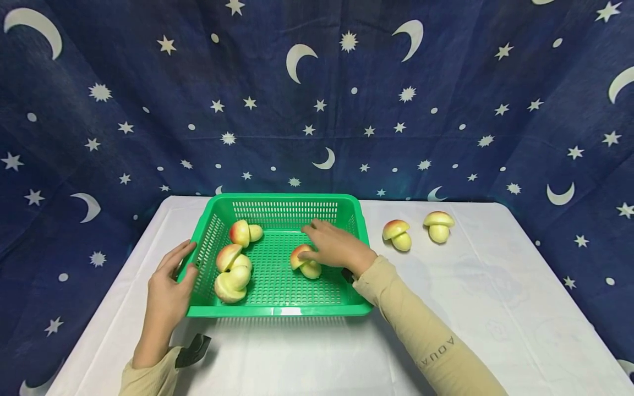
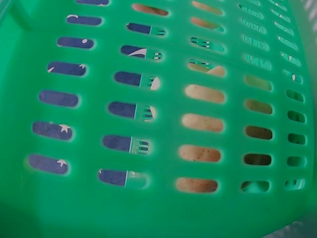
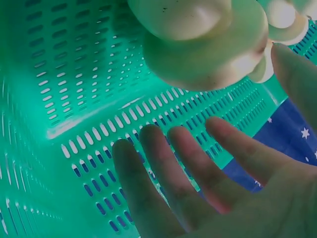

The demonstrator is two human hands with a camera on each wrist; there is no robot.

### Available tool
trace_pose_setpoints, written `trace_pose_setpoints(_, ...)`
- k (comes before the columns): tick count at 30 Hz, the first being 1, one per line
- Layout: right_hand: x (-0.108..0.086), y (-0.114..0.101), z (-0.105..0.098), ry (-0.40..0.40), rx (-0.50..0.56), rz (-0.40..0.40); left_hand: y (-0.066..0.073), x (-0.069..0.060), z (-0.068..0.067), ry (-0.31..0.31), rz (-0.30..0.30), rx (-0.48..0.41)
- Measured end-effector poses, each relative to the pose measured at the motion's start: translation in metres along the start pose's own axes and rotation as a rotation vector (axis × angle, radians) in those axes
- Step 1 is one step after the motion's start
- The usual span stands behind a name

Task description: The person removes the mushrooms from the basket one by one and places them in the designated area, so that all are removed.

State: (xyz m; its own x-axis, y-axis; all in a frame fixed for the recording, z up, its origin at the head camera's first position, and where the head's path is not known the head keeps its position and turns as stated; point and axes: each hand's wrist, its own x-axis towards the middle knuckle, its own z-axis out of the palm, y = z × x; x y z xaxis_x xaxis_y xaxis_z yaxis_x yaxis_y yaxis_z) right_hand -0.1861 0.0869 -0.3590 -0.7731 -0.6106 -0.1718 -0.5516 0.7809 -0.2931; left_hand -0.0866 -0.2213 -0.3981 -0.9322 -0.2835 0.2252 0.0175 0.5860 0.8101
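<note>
Head view bright; 2 wrist views hazy; soft shadow under the basket point(image 1: 238, 312).

Green plastic basket point(image 1: 238, 311): one
White tablecloth point(image 1: 475, 330): one
Mushrooms point(image 1: 239, 234) inside basket: four
Mushrooms on tablecloth: two
Hands point(image 1: 168, 291): two

In the head view your bare right hand point(image 1: 339, 245) hides part of a glossy yellow, red-capped mushroom shape point(image 1: 310, 269) and your beige sleeves point(image 1: 421, 324) run off below, while in the left wrist view the slotted green plastic basket point(image 2: 158, 208) leaves only slivers of pale shapes point(image 2: 200, 153) showing.
</note>
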Motion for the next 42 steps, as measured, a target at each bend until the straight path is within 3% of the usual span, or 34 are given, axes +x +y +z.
trace_pose_setpoints(18,0.0061,-0.0051,0.0037,-0.129,0.034,-0.028,-0.0002,-0.0006,-0.0008,0.003,-0.004,-0.021)
trace_pose_setpoints(42,0.0079,-0.0030,0.0047,-0.141,0.038,-0.151,-0.0017,0.0004,-0.0001,-0.001,-0.010,-0.021)
